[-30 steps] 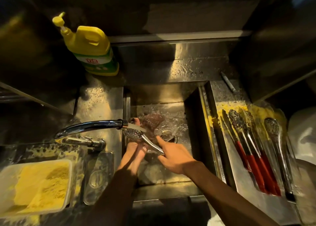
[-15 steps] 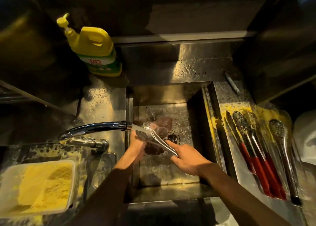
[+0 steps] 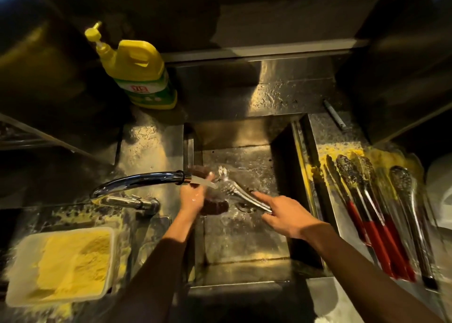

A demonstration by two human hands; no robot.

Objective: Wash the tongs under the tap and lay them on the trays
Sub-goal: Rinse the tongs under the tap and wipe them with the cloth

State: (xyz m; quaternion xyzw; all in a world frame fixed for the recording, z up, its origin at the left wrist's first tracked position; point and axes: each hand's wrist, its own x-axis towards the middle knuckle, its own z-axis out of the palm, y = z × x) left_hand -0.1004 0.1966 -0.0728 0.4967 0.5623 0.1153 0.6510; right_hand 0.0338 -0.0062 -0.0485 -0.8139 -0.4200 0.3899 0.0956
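Tongs (image 3: 234,191) have swung right, head just past the tap (image 3: 146,179) stream, over the sink (image 3: 244,245). Right hand (image 3: 286,218) grips their handle, forefinger straight; left hand (image 3: 193,198) is under the water, grip unclear, so still rinsing.

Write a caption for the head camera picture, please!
Right hand holds tongs under the running tap, left hand holds a dark pad beside them, over the sink.
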